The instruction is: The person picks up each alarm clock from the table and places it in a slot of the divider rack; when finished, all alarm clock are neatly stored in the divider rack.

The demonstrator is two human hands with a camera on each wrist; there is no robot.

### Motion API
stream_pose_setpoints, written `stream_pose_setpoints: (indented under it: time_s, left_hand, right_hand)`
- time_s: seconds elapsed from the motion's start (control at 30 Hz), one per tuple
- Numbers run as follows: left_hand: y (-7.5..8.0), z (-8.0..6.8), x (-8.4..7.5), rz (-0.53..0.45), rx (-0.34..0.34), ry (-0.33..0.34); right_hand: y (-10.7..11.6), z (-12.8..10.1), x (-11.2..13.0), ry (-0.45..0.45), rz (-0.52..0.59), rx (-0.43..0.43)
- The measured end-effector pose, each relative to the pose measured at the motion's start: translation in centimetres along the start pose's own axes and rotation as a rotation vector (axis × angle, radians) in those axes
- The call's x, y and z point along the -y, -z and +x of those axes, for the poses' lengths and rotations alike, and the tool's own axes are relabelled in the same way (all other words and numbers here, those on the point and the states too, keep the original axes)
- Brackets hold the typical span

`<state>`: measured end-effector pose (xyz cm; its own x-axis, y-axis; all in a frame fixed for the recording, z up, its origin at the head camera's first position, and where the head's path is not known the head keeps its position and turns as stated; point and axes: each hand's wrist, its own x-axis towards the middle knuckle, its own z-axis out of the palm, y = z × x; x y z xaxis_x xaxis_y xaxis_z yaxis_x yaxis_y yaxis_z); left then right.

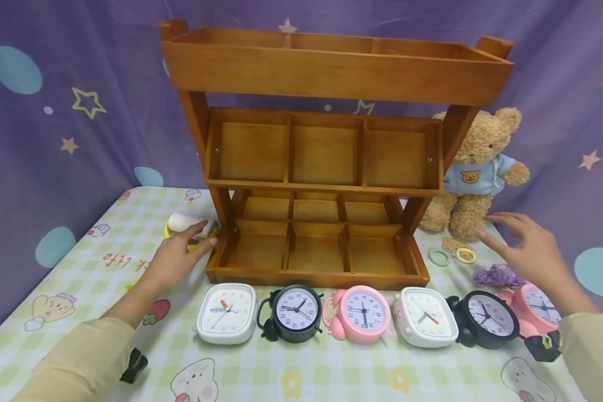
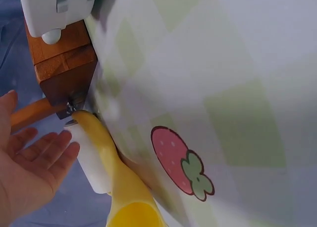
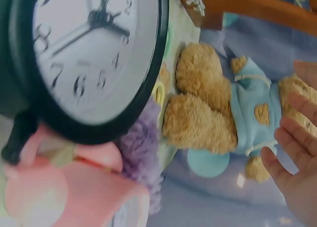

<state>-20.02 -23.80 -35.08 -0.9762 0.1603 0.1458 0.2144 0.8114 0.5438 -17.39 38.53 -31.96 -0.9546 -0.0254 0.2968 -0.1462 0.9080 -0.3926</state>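
The left hand (image 1: 177, 258) lies flat with fingers straight beside the wooden shelf (image 1: 321, 167), holding nothing, just short of a yellow and white toy (image 1: 182, 224). The right hand (image 1: 525, 248) hovers with fingers spread and empty before the teddy bear (image 1: 477, 173). The tablecloth (image 1: 105, 268) reads "Life".

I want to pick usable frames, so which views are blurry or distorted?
Head view: sharp and evenly lit, the brown wooden tiered shelf bowed by the wide lens. Left wrist view: checked tablecloth smeared by blur. Right wrist view: round black alarm clock looms close and soft, with a washed-out haze.
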Motion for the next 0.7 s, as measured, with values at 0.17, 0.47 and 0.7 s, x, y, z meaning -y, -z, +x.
stream_pose_setpoints:
  time_s: [0.17, 0.47, 0.7]
  left_hand:
    - [-0.2, -0.1, 0.1, -0.046, 0.011, 0.009]
    - [-0.5, -0.1, 0.4, -0.105, 0.046, 0.026]
    - [-0.7, -0.2, 0.5, -0.117, 0.085, 0.061]
  right_hand:
    - [0.8, -1.1, -1.2, -0.128, 0.068, 0.007]
    - [1.8, -3.8, -5.2, -0.202, 0.214, 0.032]
    - [1.9, -5.9, -8.0, -0.261, 0.307, 0.118]
